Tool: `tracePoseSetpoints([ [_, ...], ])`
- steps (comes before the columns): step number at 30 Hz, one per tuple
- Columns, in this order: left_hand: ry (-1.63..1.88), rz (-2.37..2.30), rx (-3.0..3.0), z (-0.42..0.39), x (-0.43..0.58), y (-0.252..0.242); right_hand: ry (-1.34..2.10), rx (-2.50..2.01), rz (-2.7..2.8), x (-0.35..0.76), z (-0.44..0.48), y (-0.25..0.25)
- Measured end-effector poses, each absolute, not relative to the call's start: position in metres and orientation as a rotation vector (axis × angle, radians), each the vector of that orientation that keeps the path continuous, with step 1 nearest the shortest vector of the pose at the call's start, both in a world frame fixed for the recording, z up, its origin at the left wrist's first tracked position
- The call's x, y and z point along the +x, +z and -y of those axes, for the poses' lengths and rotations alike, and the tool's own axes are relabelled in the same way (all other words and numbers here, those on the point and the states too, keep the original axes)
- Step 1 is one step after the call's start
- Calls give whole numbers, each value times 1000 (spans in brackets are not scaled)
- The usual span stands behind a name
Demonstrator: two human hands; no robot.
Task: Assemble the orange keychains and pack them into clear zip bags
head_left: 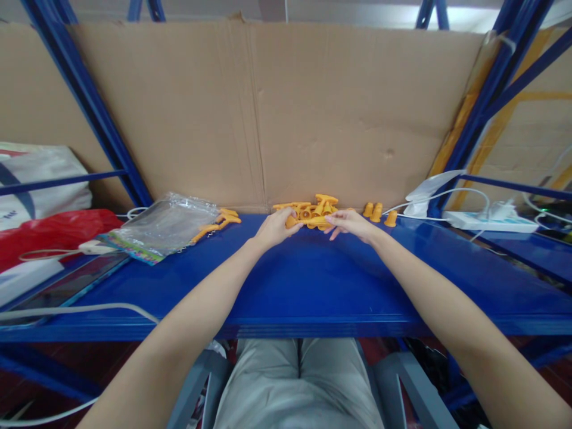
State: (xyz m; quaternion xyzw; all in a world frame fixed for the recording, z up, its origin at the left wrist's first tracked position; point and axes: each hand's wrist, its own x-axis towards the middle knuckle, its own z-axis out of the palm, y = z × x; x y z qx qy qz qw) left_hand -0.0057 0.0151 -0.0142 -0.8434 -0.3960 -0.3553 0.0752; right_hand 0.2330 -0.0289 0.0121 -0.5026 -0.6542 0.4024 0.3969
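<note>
Above the blue desk [322,280], the left hand [272,229] has its fingers closed around a yellow piece [292,221], and the right hand [351,224] sits opposite, fingers partly spread at yellow plastic, grip too small to tell! Right behind lies the yellow pile [319,208], before tall cardboard [339,113].

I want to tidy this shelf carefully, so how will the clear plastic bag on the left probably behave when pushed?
The clear plastic bag will probably bend and crumple, as its film looks thin and wrinkled. It is likely light for its size, since it lies nearly flat. It may slide easily, because the blue shelf looks smooth and glossy.
</note>
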Motion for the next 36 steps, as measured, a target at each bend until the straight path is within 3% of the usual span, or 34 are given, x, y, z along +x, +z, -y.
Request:
tracePoseSetpoints([
  [30,-1059,1186,-2541,-11,-1,-13,1102,-1411,1634,233,33,12],
  [36,-1042,1256,-2525,-10,-2,-11,1135,-1270,1626,243,25,9],
])
